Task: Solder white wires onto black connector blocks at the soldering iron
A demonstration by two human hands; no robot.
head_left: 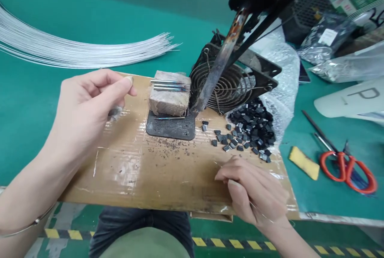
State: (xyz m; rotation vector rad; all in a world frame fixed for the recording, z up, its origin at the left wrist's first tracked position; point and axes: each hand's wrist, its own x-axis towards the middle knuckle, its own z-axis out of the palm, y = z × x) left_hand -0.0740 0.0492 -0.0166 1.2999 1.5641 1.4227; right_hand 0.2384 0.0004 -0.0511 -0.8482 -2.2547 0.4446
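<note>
My left hand is raised over the left part of the cardboard sheet, thumb and fingers pinched together. A small greyish piece shows below its fingers; whether the hand holds it I cannot tell. My right hand rests low on the cardboard's right side, its fingers closed on a thin wire that trails back past the palm. Between the hands stands a worn pale block with several metal rods across its top. It sits on a dark metal plate, where another thin rod lies.
A heated-looking metal tube slants down beside the block, before a fan with a wire guard. Small black pieces are heaped at right near bubble wrap. Red-handled scissors, a yellow sponge and white wires lie around.
</note>
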